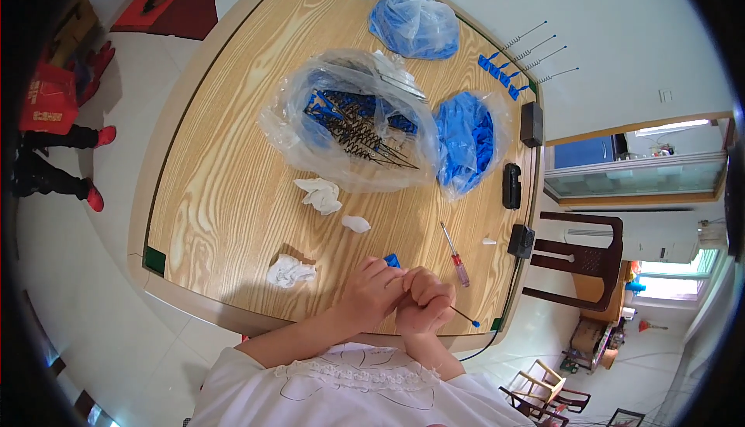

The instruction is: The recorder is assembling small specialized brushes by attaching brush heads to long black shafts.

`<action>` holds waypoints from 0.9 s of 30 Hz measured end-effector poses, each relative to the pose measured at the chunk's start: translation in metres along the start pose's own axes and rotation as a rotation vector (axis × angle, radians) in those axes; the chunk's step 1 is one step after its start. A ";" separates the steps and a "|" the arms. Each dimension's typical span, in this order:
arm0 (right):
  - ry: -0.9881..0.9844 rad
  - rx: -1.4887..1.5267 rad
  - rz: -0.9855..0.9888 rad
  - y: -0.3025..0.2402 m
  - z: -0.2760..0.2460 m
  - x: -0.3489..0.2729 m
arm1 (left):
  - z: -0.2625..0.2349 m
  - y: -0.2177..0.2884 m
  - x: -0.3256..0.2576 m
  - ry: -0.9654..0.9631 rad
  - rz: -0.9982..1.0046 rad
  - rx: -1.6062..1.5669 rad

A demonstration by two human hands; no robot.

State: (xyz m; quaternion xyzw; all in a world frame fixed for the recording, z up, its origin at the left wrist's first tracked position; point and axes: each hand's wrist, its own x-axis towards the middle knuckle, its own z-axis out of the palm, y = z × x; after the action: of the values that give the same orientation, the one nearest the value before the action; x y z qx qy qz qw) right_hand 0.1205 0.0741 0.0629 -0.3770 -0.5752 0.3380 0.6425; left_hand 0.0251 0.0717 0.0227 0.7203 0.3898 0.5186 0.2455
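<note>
My left hand [371, 291] and my right hand [425, 301] meet over the near edge of the table, fingers curled in. A small blue plastic piece [392, 260] pokes out beyond my left fingertips. From my right fist runs a thin dark rod with a blue tip [476, 324], pointing right and toward me. Its middle is hidden inside my hands, so whether rod and blue piece are joined I cannot tell. A screwdriver [456, 260] with a red clear handle lies just past my right hand.
An open clear bag [287, 116] holds many dark spring rods. Bags of blue pieces [466, 136] [415, 27] lie beside and behind it. Several blue-based spring rods [504, 74] line the far right edge. Black boxes [521, 241] and crumpled tissues [292, 270] also lie here. A person [58, 159] stands left.
</note>
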 end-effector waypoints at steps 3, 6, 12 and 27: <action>-0.007 0.010 0.008 -0.002 -0.002 -0.005 | 0.002 0.000 -0.004 0.000 0.006 0.017; -0.010 0.030 -0.009 0.002 -0.001 -0.003 | 0.005 -0.004 -0.006 0.001 0.009 0.007; 0.007 0.030 0.001 0.001 -0.001 -0.002 | 0.002 -0.001 -0.001 0.006 0.009 0.008; 0.028 0.024 -0.012 0.001 0.000 -0.004 | 0.003 0.000 -0.004 0.008 0.014 0.041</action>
State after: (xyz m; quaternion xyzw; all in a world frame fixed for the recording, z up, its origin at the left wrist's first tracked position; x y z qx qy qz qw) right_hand 0.1200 0.0714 0.0606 -0.3703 -0.5644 0.3359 0.6569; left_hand 0.0272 0.0687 0.0193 0.7259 0.3962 0.5150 0.2255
